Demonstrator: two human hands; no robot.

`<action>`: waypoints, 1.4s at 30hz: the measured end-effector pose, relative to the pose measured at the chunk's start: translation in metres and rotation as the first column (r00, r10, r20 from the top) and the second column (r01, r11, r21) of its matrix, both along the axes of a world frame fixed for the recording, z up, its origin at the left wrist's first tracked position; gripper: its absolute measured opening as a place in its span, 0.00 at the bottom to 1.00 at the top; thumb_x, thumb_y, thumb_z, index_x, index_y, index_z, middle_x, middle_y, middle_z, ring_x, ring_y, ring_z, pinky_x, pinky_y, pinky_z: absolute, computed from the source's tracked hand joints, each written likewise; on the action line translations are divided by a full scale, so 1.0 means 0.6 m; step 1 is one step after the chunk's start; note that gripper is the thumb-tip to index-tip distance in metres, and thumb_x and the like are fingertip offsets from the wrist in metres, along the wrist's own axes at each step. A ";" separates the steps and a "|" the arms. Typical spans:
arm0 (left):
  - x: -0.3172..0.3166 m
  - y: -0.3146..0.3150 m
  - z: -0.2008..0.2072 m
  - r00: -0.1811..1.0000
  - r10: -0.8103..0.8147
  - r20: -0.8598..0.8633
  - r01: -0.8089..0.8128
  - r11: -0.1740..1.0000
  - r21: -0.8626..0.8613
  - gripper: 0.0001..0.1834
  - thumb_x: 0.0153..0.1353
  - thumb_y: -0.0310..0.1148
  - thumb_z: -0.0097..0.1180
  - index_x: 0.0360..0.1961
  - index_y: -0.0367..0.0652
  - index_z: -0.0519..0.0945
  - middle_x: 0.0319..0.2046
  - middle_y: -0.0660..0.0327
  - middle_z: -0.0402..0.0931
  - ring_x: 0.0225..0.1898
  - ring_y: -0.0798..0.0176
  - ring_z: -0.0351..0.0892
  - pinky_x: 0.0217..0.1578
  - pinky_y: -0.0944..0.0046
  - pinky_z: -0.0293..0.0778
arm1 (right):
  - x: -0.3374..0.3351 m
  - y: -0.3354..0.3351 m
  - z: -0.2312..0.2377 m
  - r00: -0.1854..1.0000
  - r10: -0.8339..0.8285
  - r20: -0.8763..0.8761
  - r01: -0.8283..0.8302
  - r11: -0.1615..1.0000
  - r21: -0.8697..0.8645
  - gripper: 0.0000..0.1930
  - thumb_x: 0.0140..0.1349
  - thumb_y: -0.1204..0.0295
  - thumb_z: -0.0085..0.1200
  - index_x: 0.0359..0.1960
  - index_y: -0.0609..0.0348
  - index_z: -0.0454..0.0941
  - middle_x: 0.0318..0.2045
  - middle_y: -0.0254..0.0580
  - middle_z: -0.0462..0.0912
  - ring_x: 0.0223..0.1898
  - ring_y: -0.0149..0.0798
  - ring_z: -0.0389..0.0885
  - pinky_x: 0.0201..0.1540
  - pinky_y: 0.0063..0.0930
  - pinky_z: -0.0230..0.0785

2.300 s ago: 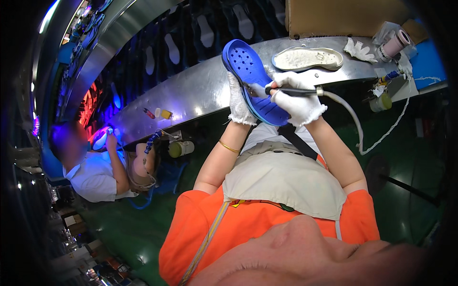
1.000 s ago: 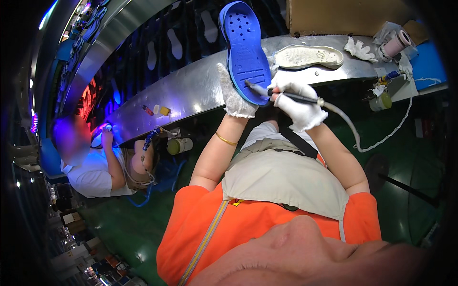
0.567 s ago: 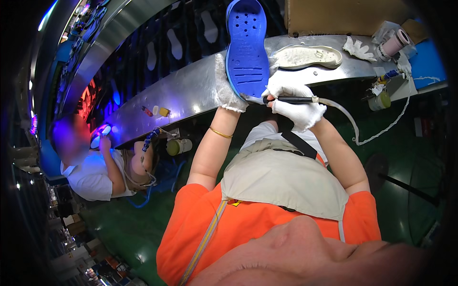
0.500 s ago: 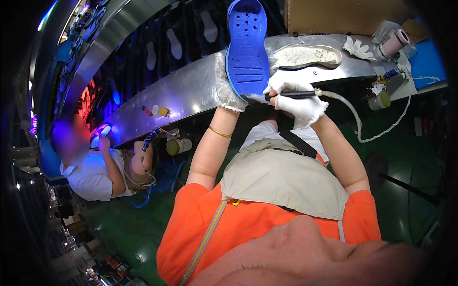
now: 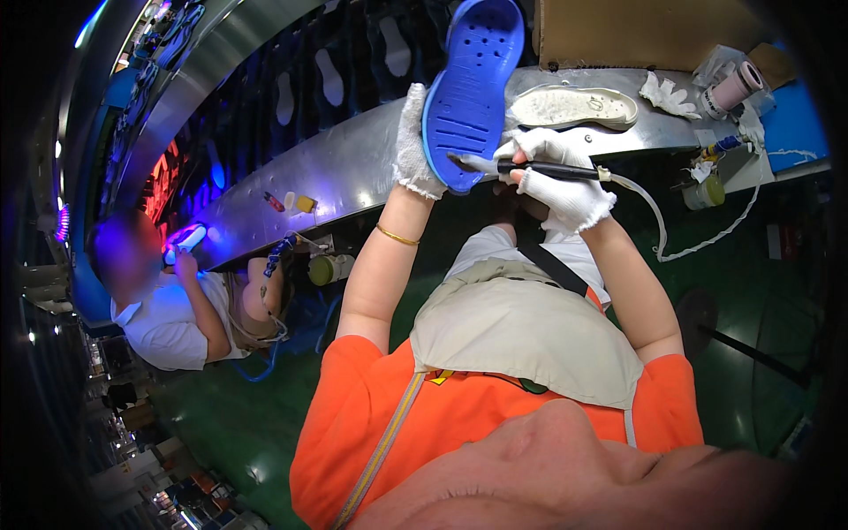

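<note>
My left hand [image 5: 412, 152], in a white knit glove, grips the left edge of a blue shoe sole [image 5: 468, 110], which is held up over the bench. Holes dot its far end, and slots run across its near half. In my right hand [image 5: 555, 181], gloved with bare fingertips, is a brush [image 5: 552, 170] with a black handle and a thin tube on its rear. The brush's tip rests on or just over the sole's near end. Beyond my right hand lies a white shoe sole [image 5: 574, 106] on the bench.
Along the curved metal bench [image 5: 353, 159] runs a dark conveyor carrying pale insole shapes [image 5: 329, 78]. A cardboard box [image 5: 627, 35], white glove [image 5: 669, 95], pink cylinder [image 5: 735, 88] and hanging jar [image 5: 704, 192] are at right. On the left a co-worker [image 5: 181, 309] sits under blue light.
The blue sole has shifted right and tilted clockwise with my left hand. The brush tip has moved from the sole's near edge onto its near end.
</note>
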State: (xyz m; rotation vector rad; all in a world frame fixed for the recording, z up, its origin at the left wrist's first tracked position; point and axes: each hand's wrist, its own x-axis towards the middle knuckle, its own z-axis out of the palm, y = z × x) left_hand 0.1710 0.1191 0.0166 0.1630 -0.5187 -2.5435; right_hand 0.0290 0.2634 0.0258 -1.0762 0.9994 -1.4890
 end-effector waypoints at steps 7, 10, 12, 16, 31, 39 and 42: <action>-0.005 0.009 0.024 0.929 -0.189 -0.317 0.221 0.973 0.067 0.39 0.62 0.61 0.32 0.61 0.38 0.60 0.56 0.43 0.65 0.54 0.44 0.69 0.54 0.44 0.67 | 0.011 -0.003 -0.004 0.987 0.029 -0.158 -0.016 0.997 0.081 0.07 0.52 0.81 0.55 0.32 0.60 0.72 0.37 0.41 0.76 0.36 0.31 0.77 0.38 0.26 0.73; -0.001 0.003 0.010 0.912 -0.179 -0.370 0.229 0.969 0.094 0.39 0.62 0.60 0.33 0.62 0.38 0.60 0.57 0.42 0.63 0.56 0.43 0.67 0.56 0.43 0.65 | 0.009 0.002 -0.008 0.986 0.122 0.117 -0.139 0.979 0.149 0.08 0.50 0.80 0.57 0.33 0.60 0.72 0.32 0.37 0.75 0.34 0.31 0.77 0.37 0.25 0.73; -0.001 0.006 0.017 0.918 -0.190 -0.348 0.235 0.968 0.092 0.38 0.62 0.60 0.34 0.62 0.39 0.60 0.57 0.43 0.63 0.56 0.44 0.68 0.56 0.43 0.65 | 0.004 0.005 -0.022 0.908 0.128 0.400 -0.209 0.964 0.166 0.10 0.51 0.80 0.57 0.35 0.59 0.73 0.34 0.38 0.76 0.35 0.31 0.77 0.37 0.25 0.73; 0.001 -0.001 0.011 0.943 -0.179 -0.279 0.211 0.974 0.087 0.38 0.63 0.60 0.33 0.61 0.38 0.60 0.57 0.41 0.63 0.56 0.43 0.68 0.55 0.45 0.66 | -0.001 -0.003 0.002 0.960 -0.002 0.281 -0.039 0.990 0.138 0.07 0.52 0.79 0.56 0.33 0.59 0.73 0.36 0.37 0.77 0.35 0.29 0.76 0.39 0.22 0.71; -0.016 -0.002 0.045 0.879 -0.260 0.401 0.315 0.946 -0.078 0.22 0.62 0.44 0.49 0.45 0.34 0.76 0.38 0.50 0.79 0.34 0.60 0.81 0.34 0.64 0.81 | -0.038 -0.024 0.049 0.901 0.226 -0.371 -0.150 0.963 0.224 0.08 0.45 0.75 0.54 0.29 0.60 0.76 0.33 0.36 0.80 0.36 0.30 0.76 0.41 0.21 0.69; -0.015 -0.010 0.029 0.798 -0.232 0.556 0.344 0.933 -0.104 0.22 0.62 0.45 0.49 0.46 0.36 0.75 0.38 0.51 0.79 0.34 0.60 0.81 0.35 0.62 0.80 | -0.060 -0.023 0.050 0.696 0.280 -0.662 -0.128 0.955 0.269 0.09 0.44 0.72 0.56 0.30 0.55 0.78 0.30 0.35 0.80 0.32 0.31 0.77 0.37 0.23 0.70; -0.016 -0.009 0.026 0.811 -0.265 0.522 0.360 0.929 -0.088 0.24 0.63 0.47 0.46 0.49 0.36 0.73 0.40 0.50 0.78 0.36 0.57 0.81 0.37 0.58 0.80 | -0.063 -0.011 0.053 0.895 0.195 -0.402 -0.129 0.974 0.185 0.07 0.45 0.79 0.57 0.29 0.59 0.77 0.31 0.37 0.80 0.30 0.30 0.78 0.35 0.23 0.74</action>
